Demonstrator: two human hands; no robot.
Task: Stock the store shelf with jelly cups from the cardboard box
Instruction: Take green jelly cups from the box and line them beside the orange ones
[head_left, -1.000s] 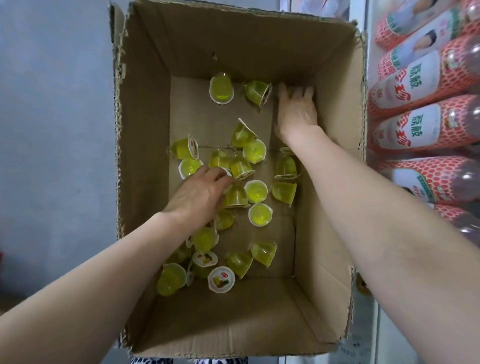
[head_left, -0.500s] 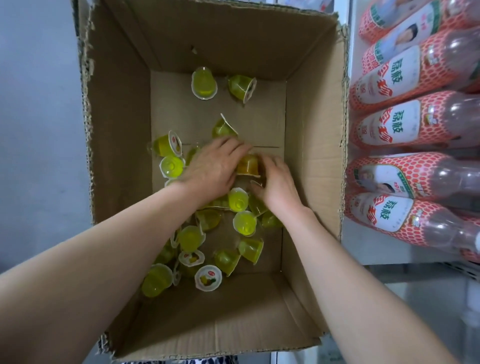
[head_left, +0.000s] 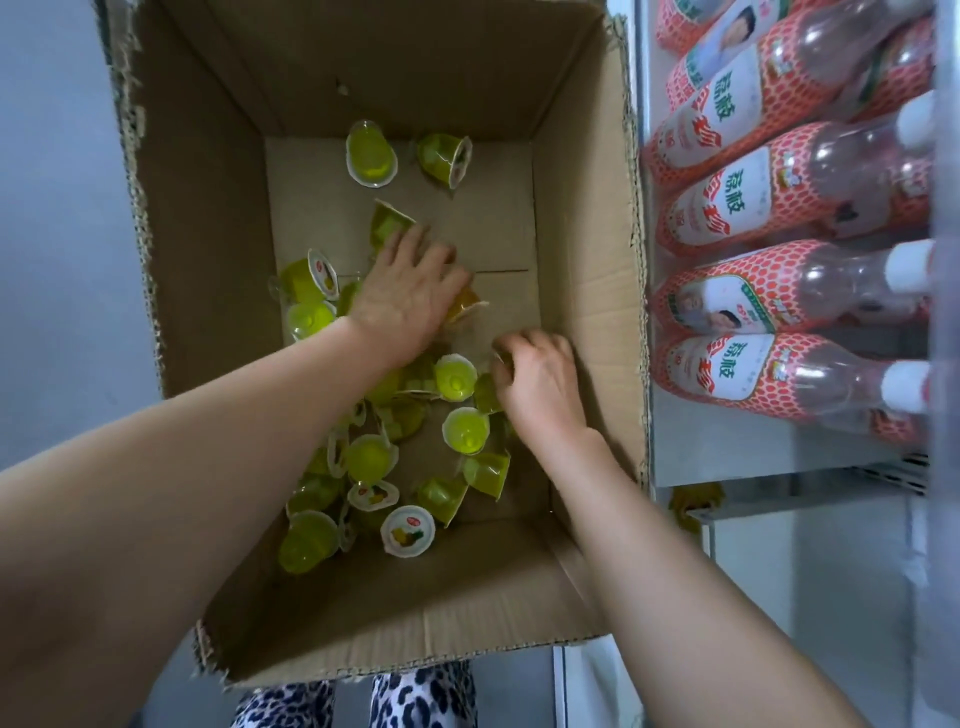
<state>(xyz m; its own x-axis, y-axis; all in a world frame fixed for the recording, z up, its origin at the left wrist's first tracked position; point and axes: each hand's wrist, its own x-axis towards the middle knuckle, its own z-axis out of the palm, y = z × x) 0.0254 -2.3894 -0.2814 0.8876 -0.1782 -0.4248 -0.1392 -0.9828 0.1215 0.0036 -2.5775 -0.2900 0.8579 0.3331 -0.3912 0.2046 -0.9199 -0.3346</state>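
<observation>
Head view, risk of dropping: your two hands work one heap of loose jelly cups (head_left: 455, 378) that lie tipped every which way. If you scoop too many at once, some will likely slip out on the way up.
Head view, risk of crushing: the cups look thin-walled with peel-off lids. Pressing down with your palm could split a lid, I judge.
Head view, risk at the shelf: the shelf (head_left: 753, 457) to your right is already packed with bottles (head_left: 779, 291), so a full hand could knock one.
Left hand: your left hand (head_left: 410, 296) lies palm down deep in the cardboard box (head_left: 208, 208), fingers over an orange cup (head_left: 465, 306). I cannot tell whether it grips the cup.
Right hand: your right hand (head_left: 540, 384) sits near the right wall, its fingers curled under at the heap's edge. What they hold is hidden.
Cups: all in sight are on the box floor, none on the shelf.
</observation>
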